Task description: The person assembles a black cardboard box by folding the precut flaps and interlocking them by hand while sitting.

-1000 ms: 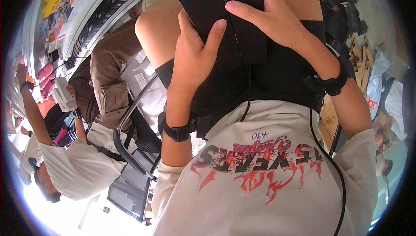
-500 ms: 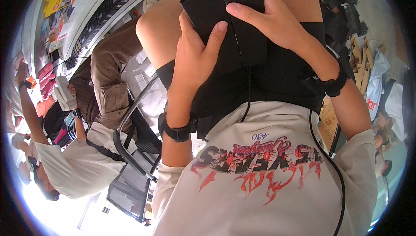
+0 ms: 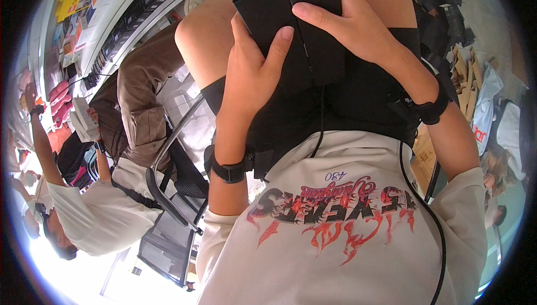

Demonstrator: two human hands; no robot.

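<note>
A black cardboard box (image 3: 263, 8) with a lengthwise seam is held over my lap, and its far end looks open between thin walls. My left hand (image 3: 250, 76) grips its left side, the thumb lying on the upper face near the seam. Around the right side curls my right hand (image 3: 358, 28), its thumb stretched over the face toward the seam. Most fingers of both hands are hidden behind the box. The near part of the box blends into my black shorts (image 3: 369, 98).
On the left sits a co-worker in a white shirt (image 3: 103, 210), holding a white box (image 3: 84, 120). A mesh chair (image 3: 168, 238) stands beside me. A shelf with black trays (image 3: 137, 14) is at the far left. Brown cardboard pieces (image 3: 464, 78) and a plastic bag (image 3: 485, 101) lie on the right. A black cable (image 3: 439, 238) hangs down my shirt.
My hands and the black box are almost still. The co-worker's raised arm on the left has shifted slightly, and the co-worker's head has moved a little.
</note>
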